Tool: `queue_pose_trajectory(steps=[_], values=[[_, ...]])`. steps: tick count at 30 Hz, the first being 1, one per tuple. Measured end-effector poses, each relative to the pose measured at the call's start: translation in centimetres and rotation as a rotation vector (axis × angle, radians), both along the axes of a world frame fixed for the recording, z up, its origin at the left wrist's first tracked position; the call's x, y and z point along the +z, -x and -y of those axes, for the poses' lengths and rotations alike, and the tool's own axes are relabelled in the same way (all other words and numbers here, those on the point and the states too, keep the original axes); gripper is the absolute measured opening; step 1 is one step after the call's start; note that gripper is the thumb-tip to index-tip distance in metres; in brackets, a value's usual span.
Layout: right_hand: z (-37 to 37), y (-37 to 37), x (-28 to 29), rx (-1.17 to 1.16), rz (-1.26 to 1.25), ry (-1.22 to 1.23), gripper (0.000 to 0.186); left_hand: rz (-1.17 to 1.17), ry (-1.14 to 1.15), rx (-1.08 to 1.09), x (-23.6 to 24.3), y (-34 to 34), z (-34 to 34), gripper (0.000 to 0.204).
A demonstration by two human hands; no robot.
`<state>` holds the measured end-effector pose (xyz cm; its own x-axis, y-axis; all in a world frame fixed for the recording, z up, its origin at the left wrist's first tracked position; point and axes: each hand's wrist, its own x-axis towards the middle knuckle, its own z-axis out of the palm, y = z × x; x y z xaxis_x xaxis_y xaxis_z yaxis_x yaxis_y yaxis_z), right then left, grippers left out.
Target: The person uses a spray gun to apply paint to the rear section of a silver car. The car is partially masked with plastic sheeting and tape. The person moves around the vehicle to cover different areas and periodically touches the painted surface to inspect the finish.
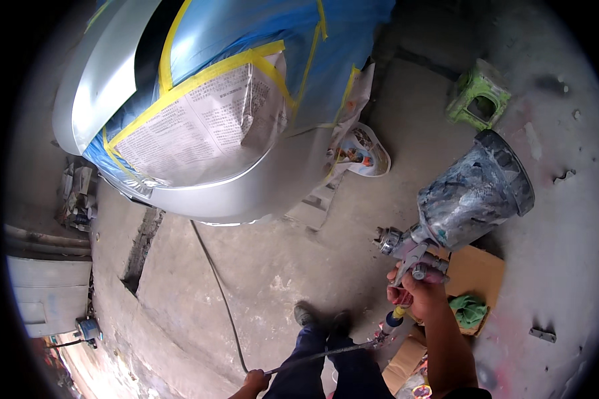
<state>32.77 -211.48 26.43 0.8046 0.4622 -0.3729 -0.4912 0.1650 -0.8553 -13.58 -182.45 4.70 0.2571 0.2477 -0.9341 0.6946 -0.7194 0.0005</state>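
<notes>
My right hand (424, 298) is wrapped round the handle of a paint spray gun (416, 258), held out at the right. On the gun sits a large paint-smeared cup (469, 193), and its nozzle points left. From the handle's lower end an air hose (313, 357) runs to my left hand (254, 381), low in the picture, whose fingers are closed round it. Ahead stands a car's silver bumper (226, 201). Newspaper (199, 130) edged with yellow tape (180, 93) covers the part above it, and blue plastic film (226, 33) lies beyond.
The hose loops across the concrete floor (273, 272) past my shoes (305, 314). A floor slot (142, 249) lies at the left. A green block-shaped stand (479, 96) is at the far right. Cardboard (469, 269) with a green cloth (468, 310) sits beside my right arm.
</notes>
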Motion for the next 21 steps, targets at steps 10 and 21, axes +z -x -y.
queue_pose_trajectory(steps=[10, 21], values=[[6.2, -7.1, -4.3, -0.412, -0.078, 0.279, 0.030, 0.002, -0.043, -0.010, 0.6, -4.2, 0.5, 0.048], [5.6, -11.4, -7.9, 0.258, -0.134, 0.014, 0.030, -0.003, -0.078, -0.027, 0.7, -7.9, 8.0, 0.048]])
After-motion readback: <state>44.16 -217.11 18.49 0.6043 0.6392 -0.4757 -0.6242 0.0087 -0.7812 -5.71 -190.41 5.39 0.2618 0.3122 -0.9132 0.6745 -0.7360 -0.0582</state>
